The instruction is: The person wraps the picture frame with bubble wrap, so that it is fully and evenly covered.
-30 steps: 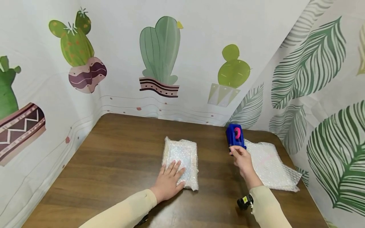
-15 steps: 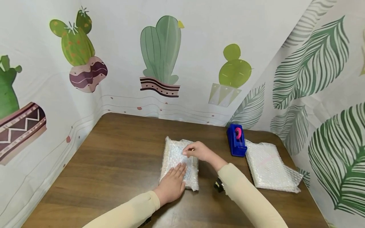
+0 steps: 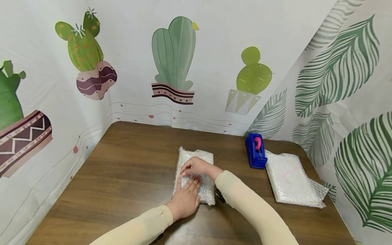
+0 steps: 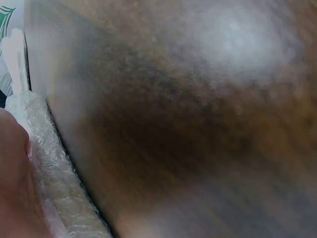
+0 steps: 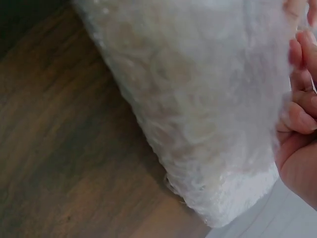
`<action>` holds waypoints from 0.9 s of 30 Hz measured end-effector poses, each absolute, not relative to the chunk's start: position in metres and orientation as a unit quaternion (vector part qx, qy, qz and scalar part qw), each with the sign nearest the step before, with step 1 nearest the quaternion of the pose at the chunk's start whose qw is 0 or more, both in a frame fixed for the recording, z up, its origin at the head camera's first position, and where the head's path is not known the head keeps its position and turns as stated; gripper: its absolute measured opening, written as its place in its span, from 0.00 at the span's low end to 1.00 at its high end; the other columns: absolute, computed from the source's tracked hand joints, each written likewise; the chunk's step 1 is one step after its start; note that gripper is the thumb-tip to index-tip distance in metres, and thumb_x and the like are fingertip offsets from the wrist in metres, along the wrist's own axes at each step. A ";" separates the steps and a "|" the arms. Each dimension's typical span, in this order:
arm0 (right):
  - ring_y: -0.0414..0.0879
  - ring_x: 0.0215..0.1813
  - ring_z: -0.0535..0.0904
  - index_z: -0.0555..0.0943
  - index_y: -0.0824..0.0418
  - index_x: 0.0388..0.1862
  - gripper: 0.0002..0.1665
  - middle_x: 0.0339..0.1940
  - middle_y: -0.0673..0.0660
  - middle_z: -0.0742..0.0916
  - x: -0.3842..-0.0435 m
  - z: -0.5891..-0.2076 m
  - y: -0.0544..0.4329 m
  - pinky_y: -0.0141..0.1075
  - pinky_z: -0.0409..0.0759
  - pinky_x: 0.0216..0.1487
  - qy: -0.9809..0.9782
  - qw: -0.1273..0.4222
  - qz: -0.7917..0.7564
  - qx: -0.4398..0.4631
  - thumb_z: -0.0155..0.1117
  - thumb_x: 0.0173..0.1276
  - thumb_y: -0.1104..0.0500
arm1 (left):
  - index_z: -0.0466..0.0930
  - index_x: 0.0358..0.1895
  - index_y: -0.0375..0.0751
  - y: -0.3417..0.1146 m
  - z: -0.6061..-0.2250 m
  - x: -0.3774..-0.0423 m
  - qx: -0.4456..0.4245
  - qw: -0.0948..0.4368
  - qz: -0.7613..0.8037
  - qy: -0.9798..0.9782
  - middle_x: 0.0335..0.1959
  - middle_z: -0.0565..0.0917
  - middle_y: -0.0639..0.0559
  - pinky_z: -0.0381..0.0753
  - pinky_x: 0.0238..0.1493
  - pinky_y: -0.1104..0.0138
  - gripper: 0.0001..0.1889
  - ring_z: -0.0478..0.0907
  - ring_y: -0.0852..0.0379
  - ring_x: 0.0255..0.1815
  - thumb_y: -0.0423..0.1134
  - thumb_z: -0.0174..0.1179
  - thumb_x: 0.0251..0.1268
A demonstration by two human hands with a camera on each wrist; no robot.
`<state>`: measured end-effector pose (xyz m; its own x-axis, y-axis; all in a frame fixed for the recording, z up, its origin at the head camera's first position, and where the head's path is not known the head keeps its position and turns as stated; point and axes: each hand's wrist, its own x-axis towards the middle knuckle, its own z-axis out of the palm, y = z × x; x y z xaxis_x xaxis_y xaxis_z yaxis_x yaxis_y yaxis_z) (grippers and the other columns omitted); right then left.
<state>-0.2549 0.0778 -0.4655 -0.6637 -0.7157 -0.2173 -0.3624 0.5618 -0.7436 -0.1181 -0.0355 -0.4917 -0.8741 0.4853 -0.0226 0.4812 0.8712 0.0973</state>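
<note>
A flat package in bubble wrap (image 3: 207, 191) lies on the wooden table in front of me. My left hand (image 3: 185, 200) presses down on its lower left part with fingers spread straight. Over the package, my right hand (image 3: 197, 165) has thumb and forefinger together, pinching what seems to be a short strip of tape, too clear and small to make out. Its fingertips are close to the left forefinger. In the left wrist view, the wrapped edge (image 4: 59, 173) runs beside the hand. Curled fingers of the right hand (image 5: 299, 109) show at the right wrist view's edge.
A blue tape dispenser (image 3: 256, 153) with a pink core stands at the table's back right. Beside it lies another bubble-wrapped package (image 3: 291, 180), a flap sticking out at its right. A patterned cloth wall (image 3: 211, 68) borders the table (image 3: 128, 163) behind.
My right hand has left the front of the tape dispenser and moved left over the package, down to beside the left fingers. The left hand has stayed on the package, shifting slightly.
</note>
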 end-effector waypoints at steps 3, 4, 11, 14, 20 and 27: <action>0.35 0.20 0.73 0.83 0.66 0.43 0.08 0.22 0.60 0.87 -0.253 -0.467 0.076 0.24 0.72 0.27 0.845 0.259 -0.349 -0.313 0.70 0.68 0.64 | 0.66 0.77 0.42 -0.037 -0.492 -0.119 0.249 0.032 0.042 0.967 0.81 0.67 0.50 0.54 0.77 0.30 0.29 0.62 0.52 0.82 0.50 0.44 0.80; 0.36 0.20 0.72 0.81 0.65 0.42 0.08 0.20 0.59 0.85 -0.253 -0.467 0.075 0.24 0.71 0.26 0.846 0.259 -0.350 -0.308 0.71 0.67 0.65 | 0.67 0.77 0.42 -0.037 -0.492 -0.119 0.253 0.030 0.035 0.966 0.80 0.67 0.50 0.55 0.77 0.30 0.29 0.63 0.52 0.82 0.50 0.44 0.80; 0.36 0.21 0.72 0.76 0.60 0.38 0.10 0.17 0.48 0.79 -0.250 -0.469 0.070 0.24 0.70 0.27 0.874 0.237 -0.312 -0.287 0.71 0.66 0.65 | 0.70 0.75 0.42 -0.045 -0.486 -0.127 0.296 0.021 0.013 0.955 0.79 0.69 0.49 0.63 0.76 0.37 0.28 0.64 0.52 0.81 0.51 0.46 0.79; 0.36 0.21 0.72 0.76 0.59 0.36 0.12 0.19 0.47 0.80 -0.248 -0.467 0.065 0.26 0.70 0.27 0.897 0.214 -0.265 -0.281 0.73 0.64 0.62 | 0.69 0.75 0.41 -0.047 -0.483 -0.128 0.298 0.036 0.028 0.954 0.80 0.68 0.48 0.63 0.74 0.35 0.29 0.63 0.52 0.81 0.51 0.46 0.79; 0.39 0.24 0.71 0.76 0.53 0.22 0.20 0.20 0.46 0.79 -0.240 -0.448 0.057 0.32 0.69 0.26 0.948 0.163 -0.118 -0.248 0.77 0.62 0.47 | 0.68 0.76 0.42 -0.048 -0.481 -0.130 0.286 0.067 0.050 0.955 0.80 0.68 0.49 0.61 0.75 0.34 0.29 0.62 0.52 0.82 0.52 0.47 0.79; 0.38 0.22 0.70 0.81 0.56 0.19 0.18 0.19 0.49 0.84 -0.248 -0.442 0.078 0.29 0.68 0.26 0.943 0.198 -0.131 -0.232 0.74 0.66 0.51 | 0.65 0.78 0.43 -0.048 -0.484 -0.129 0.279 0.079 0.062 0.955 0.82 0.64 0.51 0.60 0.76 0.33 0.31 0.60 0.53 0.83 0.53 0.46 0.79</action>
<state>-0.2481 0.0785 -0.4424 -0.8134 -0.4900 -0.3136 -0.3860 0.8578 -0.3393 -0.1293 -0.0476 -0.4844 -0.8320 0.5426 -0.1156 0.5230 0.8366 0.1630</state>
